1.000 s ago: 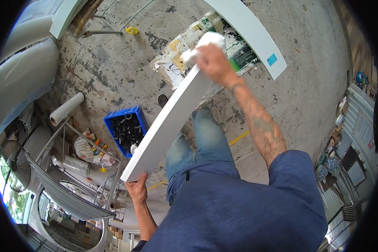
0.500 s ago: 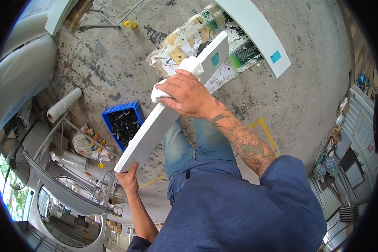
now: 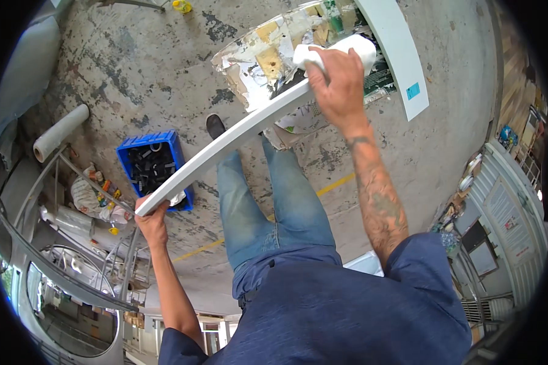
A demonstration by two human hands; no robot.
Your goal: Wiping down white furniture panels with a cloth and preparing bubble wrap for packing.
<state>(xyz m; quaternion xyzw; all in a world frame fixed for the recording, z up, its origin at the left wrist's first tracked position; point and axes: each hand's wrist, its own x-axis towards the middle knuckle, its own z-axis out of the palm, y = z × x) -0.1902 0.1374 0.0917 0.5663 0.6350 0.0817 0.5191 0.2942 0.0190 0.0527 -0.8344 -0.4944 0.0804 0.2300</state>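
A long white panel (image 3: 225,147) with a narrow edge turned up slants across in front of my legs. My left hand (image 3: 152,226) grips its near left end, thumb and fingers closed around it. At the far right end, my right hand (image 3: 340,82) is closed on a white cloth (image 3: 360,51), which lies against the panel's end and hides it. Under that end stands a worn support (image 3: 243,70) covered with torn paper, tape and green patches. Another white panel (image 3: 399,58), with a blue sticker, rests on the support's right side.
On the floor to the left is a blue crate (image 3: 179,161) filled with small black parts. Beyond it lie a wrapped roll (image 3: 61,132) and metal frames (image 3: 49,280). A yellow bottle (image 3: 181,6) sits at the far edge. Yellow lines (image 3: 335,184) mark the concrete floor.
My right hand and the cloth have slid along the panel to its far right end. My left hand has moved left with the near end, and the panel now lies at a flatter slant.
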